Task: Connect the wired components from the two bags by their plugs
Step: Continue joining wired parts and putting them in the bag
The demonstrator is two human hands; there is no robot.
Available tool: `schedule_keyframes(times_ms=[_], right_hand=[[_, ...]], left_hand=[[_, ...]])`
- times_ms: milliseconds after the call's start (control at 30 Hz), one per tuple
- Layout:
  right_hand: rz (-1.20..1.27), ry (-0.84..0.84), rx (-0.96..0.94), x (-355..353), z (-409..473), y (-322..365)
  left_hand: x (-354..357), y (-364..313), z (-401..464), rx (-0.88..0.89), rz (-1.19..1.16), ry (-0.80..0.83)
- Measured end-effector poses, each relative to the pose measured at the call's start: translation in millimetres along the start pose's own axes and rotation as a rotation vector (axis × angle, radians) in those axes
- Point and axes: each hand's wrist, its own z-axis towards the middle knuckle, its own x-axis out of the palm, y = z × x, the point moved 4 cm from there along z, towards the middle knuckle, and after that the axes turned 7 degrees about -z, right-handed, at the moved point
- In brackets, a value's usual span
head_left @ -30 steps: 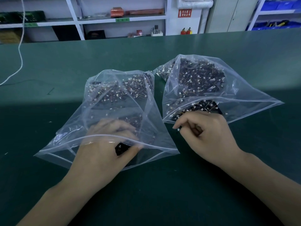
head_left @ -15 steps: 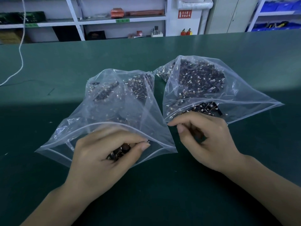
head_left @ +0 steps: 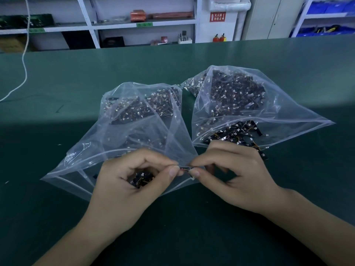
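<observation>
Two clear plastic bags lie open on the green table, the left bag [head_left: 123, 135] and the right bag [head_left: 269, 104], each full of small dark wired components with white plugs. My left hand [head_left: 134, 181] rests over the left bag's mouth, cupping a small bunch of dark components [head_left: 141, 179] in its palm. Its thumb and forefinger pinch one end of a thin wired piece [head_left: 187, 168]. My right hand [head_left: 234, 173] pinches the other end, with a white plug [head_left: 192, 178] just below its fingertips. The two hands' fingertips meet between the bags.
Several loose components [head_left: 249, 139] spill from the right bag's mouth beside my right hand. A white cable [head_left: 24, 60] hangs at the far left. Shelving with boxes and tools [head_left: 142, 22] stands behind the table's far edge.
My left hand has come out of the left bag with components in it. Both hands moved toward each other and now pinch a wired piece together between the bags.
</observation>
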Motion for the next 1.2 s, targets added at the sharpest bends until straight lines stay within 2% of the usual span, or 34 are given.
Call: schedule_keyframes(times_ms=[200, 300, 1000, 1200], right_hand=[[0.025, -0.012, 0.019, 0, -1, 1], [0.006, -0.002, 0.016, 1, -1, 2], [0.016, 0.065, 0.013, 3, -1, 3], [-0.01, 0.038, 0.152, -15, 3, -18]], left_hand=[[-1, -6, 3, 0.164, 0.324, 0.012], [0, -7, 3, 0.192, 0.385, 0.016], [3, -8, 4, 0.238, 0.487, 0.04], [-3, -14, 5, 0.282, 0.513, 0.023]])
